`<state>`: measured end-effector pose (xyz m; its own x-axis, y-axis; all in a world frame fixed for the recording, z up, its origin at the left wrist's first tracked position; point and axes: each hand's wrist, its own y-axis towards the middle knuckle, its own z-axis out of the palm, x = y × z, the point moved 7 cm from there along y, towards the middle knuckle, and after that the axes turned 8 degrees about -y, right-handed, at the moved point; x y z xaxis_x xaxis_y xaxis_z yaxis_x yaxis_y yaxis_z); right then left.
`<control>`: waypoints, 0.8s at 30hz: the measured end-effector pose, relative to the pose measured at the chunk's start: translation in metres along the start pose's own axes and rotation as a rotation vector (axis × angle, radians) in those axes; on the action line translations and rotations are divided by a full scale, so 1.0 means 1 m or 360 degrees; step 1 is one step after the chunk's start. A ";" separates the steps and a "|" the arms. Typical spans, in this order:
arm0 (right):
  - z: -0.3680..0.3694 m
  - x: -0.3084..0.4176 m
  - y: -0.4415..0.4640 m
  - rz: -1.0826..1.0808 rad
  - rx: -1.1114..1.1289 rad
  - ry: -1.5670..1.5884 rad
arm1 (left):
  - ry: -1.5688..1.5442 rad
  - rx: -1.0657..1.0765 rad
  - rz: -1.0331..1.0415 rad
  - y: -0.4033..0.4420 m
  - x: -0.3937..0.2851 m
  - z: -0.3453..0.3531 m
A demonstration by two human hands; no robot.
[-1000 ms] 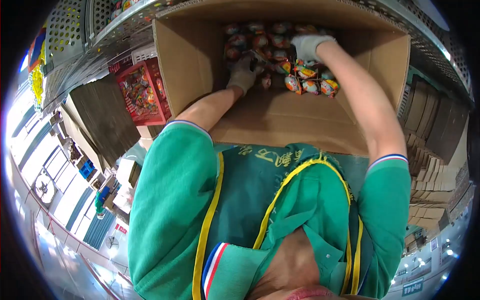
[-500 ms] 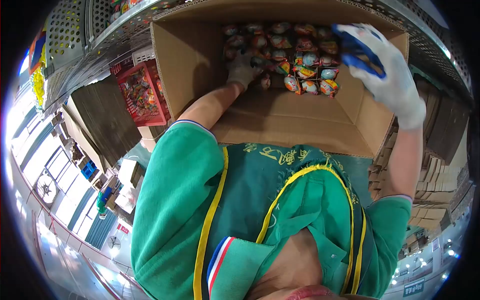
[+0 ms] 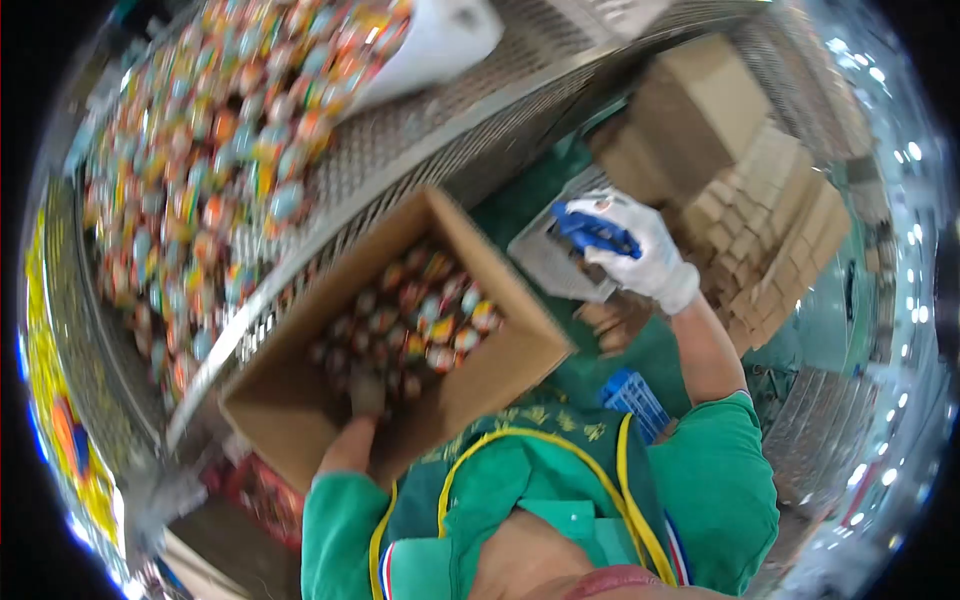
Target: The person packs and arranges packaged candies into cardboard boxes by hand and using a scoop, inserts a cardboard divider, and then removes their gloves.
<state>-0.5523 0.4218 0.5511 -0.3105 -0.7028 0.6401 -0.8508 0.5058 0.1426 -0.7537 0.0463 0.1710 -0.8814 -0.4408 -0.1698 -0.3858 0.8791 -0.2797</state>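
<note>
Many wrapped round pieces [image 3: 440, 325] in bright wrappers lie in an open cardboard box [image 3: 510, 320]. My left hand [image 3: 368, 392], in a greyish glove, reaches inside at the lower left and is nearest to these pieces. Blur and shadow hide its fingers and anything they hold. Outside, to the right of the box, my right hand [image 3: 630, 245] is raised in a white glove with blue on the palm and fingers. Its fingers are loosely curved and apart, with nothing visible between them.
Wrapped pieces [image 3: 215, 180] are heaped on a perforated metal table [image 3: 430, 135] at upper left, beside a white container [image 3: 430, 50]. Stacked cartons [image 3: 740, 210] stand at right. A blue crate [image 3: 637, 400] is below, and a red crate [image 3: 265, 500] is at lower left.
The view has swung to the right and tilted, bringing the heap into sight. My right hand has left the box and moved away from it; my left hand remains inside.
</note>
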 end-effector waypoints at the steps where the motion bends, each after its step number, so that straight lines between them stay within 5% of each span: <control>1: -0.015 -0.010 -0.004 0.0044 -0.0026 -0.0015 | -0.0075 -0.0189 0.0020 -0.007 0.009 0.015; 2: -0.029 -0.017 -0.008 0.0095 -0.0037 -0.0012 | -0.0196 0.0233 -0.0183 0.008 -0.003 -0.013; 4: -0.064 -0.041 -0.013 0.0262 -0.0182 0.0115 | -0.0073 0.0253 -0.0142 0.022 0.010 0.018; 7: -0.125 -0.072 -0.019 0.0172 -0.0576 -0.0484 | -0.0197 0.0235 -0.0182 0.044 0.020 0.014; 9: -0.163 -0.119 -0.022 0.0395 -0.0711 -0.0681 | -0.0247 0.0249 -0.0577 0.051 0.036 0.030; 11: -0.191 -0.147 -0.018 0.0512 -0.0807 -0.0903 | -0.0236 0.0268 -0.0592 0.048 0.023 0.014; 13: -0.205 -0.184 -0.016 0.0944 -0.0683 -0.1595 | -0.0216 0.0306 -0.0641 0.050 0.017 -0.004; 15: -0.204 -0.219 -0.015 0.1159 -0.0467 -0.1567 | 0.0041 0.0304 -0.0420 0.045 0.002 -0.018; 18: -0.180 -0.259 -0.017 0.1519 -0.0041 -0.1591 | -0.0251 0.0409 -0.0577 0.046 -0.034 -0.100; 22: -0.181 -0.277 -0.011 0.1287 -0.0340 -0.1799 | -0.0718 0.0161 -0.0652 0.054 -0.046 -0.151; 24: -0.192 -0.275 -0.013 0.1124 -0.0438 -0.1672 | -0.0937 -0.0071 -0.0549 0.069 -0.010 -0.106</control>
<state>-0.3741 0.7042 0.5181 -0.9428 -0.2336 -0.2380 -0.2917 0.9236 0.2487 -0.8001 0.1308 0.2531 -0.4155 -0.7111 -0.5672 -0.6402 0.6716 -0.3729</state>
